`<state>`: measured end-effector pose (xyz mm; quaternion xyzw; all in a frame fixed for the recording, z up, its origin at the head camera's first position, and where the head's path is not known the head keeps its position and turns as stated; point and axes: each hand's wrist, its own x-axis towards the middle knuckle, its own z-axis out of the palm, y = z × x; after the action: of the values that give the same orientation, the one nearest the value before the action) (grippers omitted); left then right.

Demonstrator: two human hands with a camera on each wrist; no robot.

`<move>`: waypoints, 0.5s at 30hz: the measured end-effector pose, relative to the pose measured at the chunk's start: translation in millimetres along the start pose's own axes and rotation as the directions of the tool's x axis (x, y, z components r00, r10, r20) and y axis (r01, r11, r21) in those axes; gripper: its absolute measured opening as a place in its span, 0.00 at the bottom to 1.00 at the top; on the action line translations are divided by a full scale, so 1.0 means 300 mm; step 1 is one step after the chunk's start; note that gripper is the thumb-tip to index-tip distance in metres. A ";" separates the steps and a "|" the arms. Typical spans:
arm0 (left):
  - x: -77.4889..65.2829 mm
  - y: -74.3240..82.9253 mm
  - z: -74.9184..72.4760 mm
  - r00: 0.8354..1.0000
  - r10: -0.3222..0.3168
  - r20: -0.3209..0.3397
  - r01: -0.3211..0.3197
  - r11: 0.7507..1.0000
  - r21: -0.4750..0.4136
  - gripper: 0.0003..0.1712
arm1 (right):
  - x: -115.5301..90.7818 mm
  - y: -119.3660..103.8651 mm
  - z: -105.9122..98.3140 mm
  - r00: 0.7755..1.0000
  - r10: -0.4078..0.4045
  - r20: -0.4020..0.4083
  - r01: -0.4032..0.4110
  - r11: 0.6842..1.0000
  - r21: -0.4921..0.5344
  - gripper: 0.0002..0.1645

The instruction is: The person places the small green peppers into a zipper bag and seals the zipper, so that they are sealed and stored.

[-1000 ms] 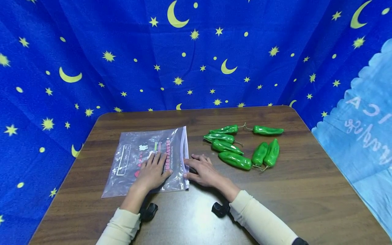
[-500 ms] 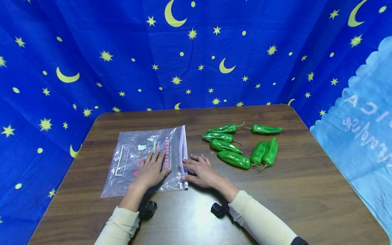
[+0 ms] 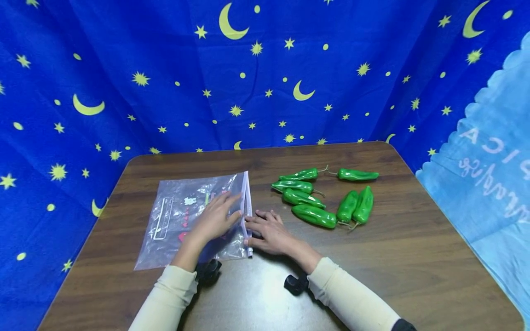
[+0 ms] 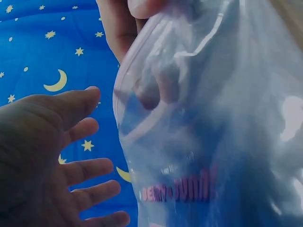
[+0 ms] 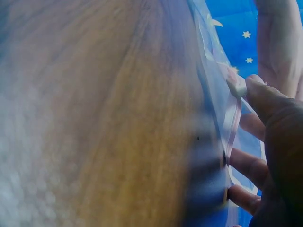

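Note:
A clear zip bag [image 3: 169,250] with pink lettering and a white label box lies on the wooden table, its lilac zip edge facing right. Above its printed part hovers my left hand [image 3: 217,218], fingers extended and apart. In the left wrist view, that hand [image 4: 52,151] is spread beside the plastic. My right hand [image 3: 271,234] rests at the zip edge, with thumb and fingertips apart and touching it. Through the plastic in the left wrist view, fingers [image 4: 149,92] of the right hand show near the bag's mouth. Exactly how they meet the two layers is unclear.
Right of the bag, several green peppers [image 3: 313,216] lie on the wooden table [image 3: 397,266], some with stems touching. A blue curtain [image 3: 174,59] with moons and stars surrounds the far and left sides. Light-blue cloth [image 3: 488,151] hangs at the right.
My left hand has lifted off the bag's surface and shifted right toward the zip edge. The right hand stays at that edge, its position nearly unchanged. The peppers lie as before.

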<state>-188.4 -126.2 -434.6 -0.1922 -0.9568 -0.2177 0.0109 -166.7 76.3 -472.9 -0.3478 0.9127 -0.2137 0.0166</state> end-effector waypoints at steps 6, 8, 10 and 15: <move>0.033 0.015 0.019 1.000 0.023 0.006 -0.022 0.997 -0.069 0.29 | 0.000 0.002 0.007 1.000 0.004 0.019 -0.004 1.000 -0.007 0.32; 0.039 0.017 0.025 1.000 0.022 0.004 -0.022 0.995 -0.094 0.29 | 0.000 0.004 0.008 1.000 0.000 0.017 0.000 1.000 -0.013 0.32; 0.047 0.017 0.031 1.000 0.015 0.002 -0.014 0.992 -0.125 0.28 | 0.000 0.005 0.009 1.000 -0.006 0.013 0.006 1.000 -0.015 0.31; 0.068 0.008 0.047 1.000 0.006 -0.004 -0.007 0.988 -0.155 0.27 | 0.000 0.010 0.011 1.000 -0.008 0.002 0.008 1.000 -0.020 0.31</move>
<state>-205.6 -111.0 -444.1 -0.1952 -0.9363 -0.2919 -0.0017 -168.0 76.9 -477.0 -0.3516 0.9135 -0.2043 0.0129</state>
